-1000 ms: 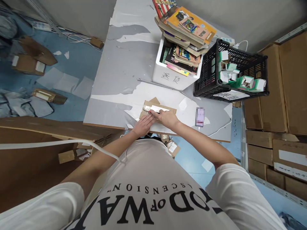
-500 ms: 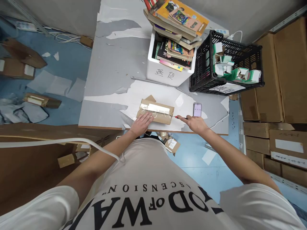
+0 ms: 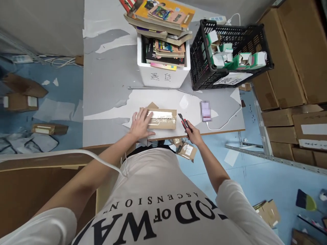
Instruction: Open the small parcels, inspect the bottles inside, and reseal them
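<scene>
A small taped cardboard box [image 3: 163, 123] lies near the table's front edge, with a white label and a dark lengthwise line on its top. My left hand [image 3: 140, 125] grips the box's left end, fingers over the top and thumb at the near side. To the right of the box, my right hand [image 3: 194, 135] is closed round a black and red box cutter [image 3: 184, 122]. The cutter's tip points up and left, apart from the box. A brown cardboard piece [image 3: 152, 105] shows behind the box.
Behind stands a white bin [image 3: 163, 79] piled with books [image 3: 163, 15]. Beside it is a black crate [image 3: 195, 69] holding several green and white cartons. A phone [image 3: 205, 110] with a charging cable lies at right. Large cartons [image 3: 288, 51] line the right side.
My right hand has pulled the box cutter away from the box's right end and turned it upward. My left hand has shifted from the box's near side to its left end.
</scene>
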Available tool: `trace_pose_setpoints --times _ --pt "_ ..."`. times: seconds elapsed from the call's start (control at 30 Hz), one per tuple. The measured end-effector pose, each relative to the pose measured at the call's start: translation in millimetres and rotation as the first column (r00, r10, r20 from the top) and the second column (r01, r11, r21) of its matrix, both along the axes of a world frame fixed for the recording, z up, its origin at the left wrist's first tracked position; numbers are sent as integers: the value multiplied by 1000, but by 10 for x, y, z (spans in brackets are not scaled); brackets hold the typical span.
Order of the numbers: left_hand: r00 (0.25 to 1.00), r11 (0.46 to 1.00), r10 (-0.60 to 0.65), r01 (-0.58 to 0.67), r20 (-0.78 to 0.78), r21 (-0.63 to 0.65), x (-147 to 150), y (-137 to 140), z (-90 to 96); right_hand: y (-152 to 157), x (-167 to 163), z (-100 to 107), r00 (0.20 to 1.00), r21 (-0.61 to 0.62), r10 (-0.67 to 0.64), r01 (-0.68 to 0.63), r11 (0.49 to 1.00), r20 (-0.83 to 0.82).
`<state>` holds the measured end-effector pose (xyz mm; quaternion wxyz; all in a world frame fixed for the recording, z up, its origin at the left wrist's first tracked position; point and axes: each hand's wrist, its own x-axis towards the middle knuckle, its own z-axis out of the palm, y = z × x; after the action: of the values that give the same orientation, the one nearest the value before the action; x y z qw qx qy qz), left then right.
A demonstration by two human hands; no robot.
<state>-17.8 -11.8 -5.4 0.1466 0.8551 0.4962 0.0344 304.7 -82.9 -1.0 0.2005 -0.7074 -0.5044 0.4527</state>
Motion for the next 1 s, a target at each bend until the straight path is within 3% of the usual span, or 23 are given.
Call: trace_pose_setpoints --times 0.2,0.43,0.73,1.0 --pt "997 993 -21 14 -67 -114 -9 279 -23 -55 -228 -129 988 6 -101 103 995 -116" --pt "995 999 -16 20 96 -41 -31 270 -176 -82 -194 -42 988 -22 -80 78 997 -135" --pt "953 998 -67 59 295 35 -59 327 -275 24 -14 232 990 -64 134 -137 989 -55" --pt "945 998 -62 56 322 27 -63 324 -286 -187 34 203 976 -81 164 -177 981 -146"
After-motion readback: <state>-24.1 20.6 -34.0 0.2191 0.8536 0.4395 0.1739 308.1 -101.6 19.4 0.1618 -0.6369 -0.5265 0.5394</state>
